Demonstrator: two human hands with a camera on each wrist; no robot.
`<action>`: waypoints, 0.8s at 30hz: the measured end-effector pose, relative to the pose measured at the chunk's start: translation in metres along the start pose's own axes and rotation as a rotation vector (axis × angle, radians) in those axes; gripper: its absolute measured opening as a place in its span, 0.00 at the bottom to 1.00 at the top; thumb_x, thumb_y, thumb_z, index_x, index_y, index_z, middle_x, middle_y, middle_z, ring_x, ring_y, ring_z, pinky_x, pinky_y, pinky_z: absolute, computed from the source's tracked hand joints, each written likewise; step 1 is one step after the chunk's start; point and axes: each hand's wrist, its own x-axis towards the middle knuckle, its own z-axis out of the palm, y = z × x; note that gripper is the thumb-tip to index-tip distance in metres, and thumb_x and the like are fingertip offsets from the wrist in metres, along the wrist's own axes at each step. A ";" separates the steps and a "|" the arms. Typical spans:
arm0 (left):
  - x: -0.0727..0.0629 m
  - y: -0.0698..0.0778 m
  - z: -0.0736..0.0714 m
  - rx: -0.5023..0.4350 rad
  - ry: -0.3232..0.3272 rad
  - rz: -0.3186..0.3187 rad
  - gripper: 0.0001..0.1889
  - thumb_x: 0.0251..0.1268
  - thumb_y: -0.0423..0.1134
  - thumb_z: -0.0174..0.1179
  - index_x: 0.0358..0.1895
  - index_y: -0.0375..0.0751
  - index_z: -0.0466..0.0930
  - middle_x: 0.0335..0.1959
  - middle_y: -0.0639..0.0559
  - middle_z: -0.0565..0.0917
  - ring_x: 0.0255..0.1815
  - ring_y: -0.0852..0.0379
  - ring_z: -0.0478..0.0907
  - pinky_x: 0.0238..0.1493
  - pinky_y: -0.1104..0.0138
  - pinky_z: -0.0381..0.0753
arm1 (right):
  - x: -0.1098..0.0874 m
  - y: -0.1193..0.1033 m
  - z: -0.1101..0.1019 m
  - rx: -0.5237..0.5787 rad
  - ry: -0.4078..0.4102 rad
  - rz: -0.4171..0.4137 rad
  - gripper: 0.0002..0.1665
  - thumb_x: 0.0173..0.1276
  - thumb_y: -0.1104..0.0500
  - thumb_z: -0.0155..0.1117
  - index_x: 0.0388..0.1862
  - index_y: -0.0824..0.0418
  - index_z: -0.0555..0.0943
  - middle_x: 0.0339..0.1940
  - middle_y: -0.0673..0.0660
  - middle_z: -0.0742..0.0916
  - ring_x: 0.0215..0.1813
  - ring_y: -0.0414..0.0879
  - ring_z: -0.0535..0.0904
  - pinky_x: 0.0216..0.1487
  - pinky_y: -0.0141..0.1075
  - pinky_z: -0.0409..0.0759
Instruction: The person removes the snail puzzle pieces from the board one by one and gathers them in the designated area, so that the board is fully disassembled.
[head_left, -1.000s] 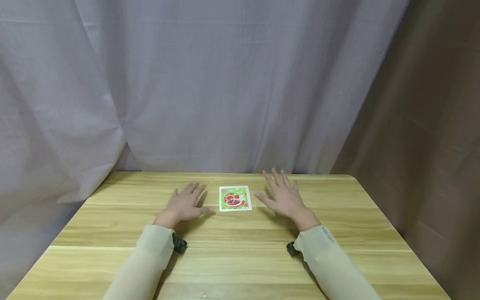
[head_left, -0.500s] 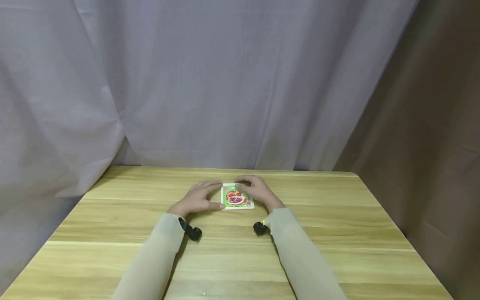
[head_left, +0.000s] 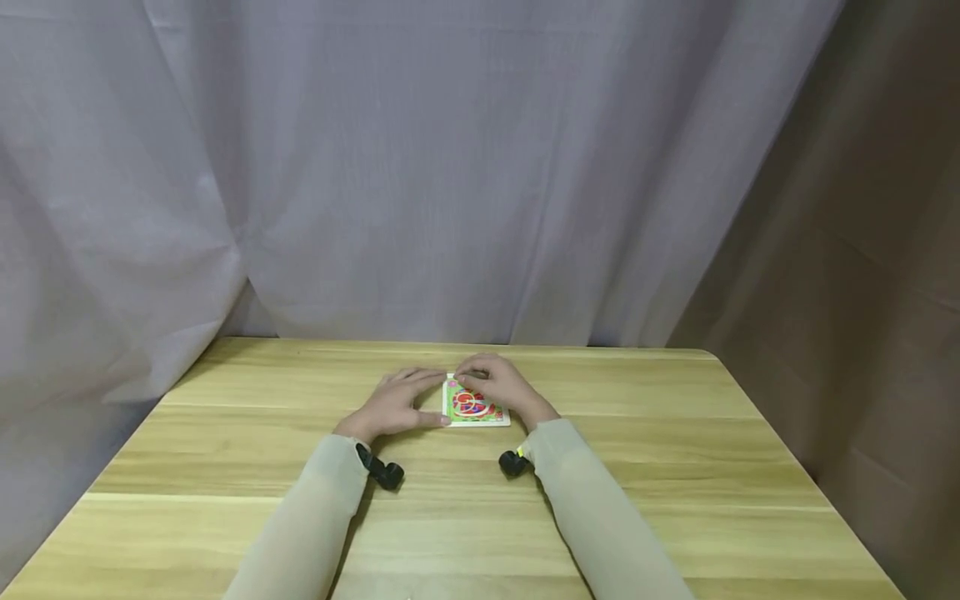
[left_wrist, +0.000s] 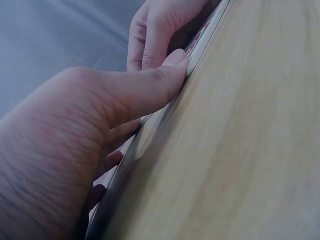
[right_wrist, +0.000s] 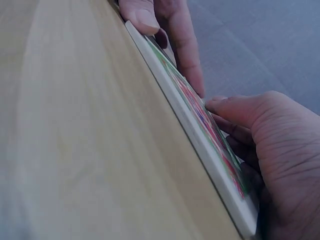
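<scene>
The left hand (head_left: 392, 404) is blocking the left side of the card (head_left: 480, 415), the right hand (head_left: 502, 383) its far side; free table (head_left: 450, 533) is stretching between the sleeves (head_left: 311, 508), while a curtain (head_left: 405, 175) is walling the far edge.

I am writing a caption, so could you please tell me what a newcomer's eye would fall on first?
Probably the bright red-and-green picture card, towards the far edge of the wooden table. Then come the left hand at its left side and the right hand bent over its far side.
</scene>
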 end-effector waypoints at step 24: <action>0.002 0.003 -0.004 0.023 -0.018 -0.026 0.50 0.68 0.68 0.69 0.88 0.46 0.68 0.90 0.44 0.69 0.91 0.31 0.60 0.90 0.27 0.52 | 0.005 -0.004 0.005 0.001 0.029 0.001 0.14 0.81 0.54 0.73 0.57 0.61 0.91 0.67 0.61 0.91 0.73 0.59 0.80 0.85 0.63 0.73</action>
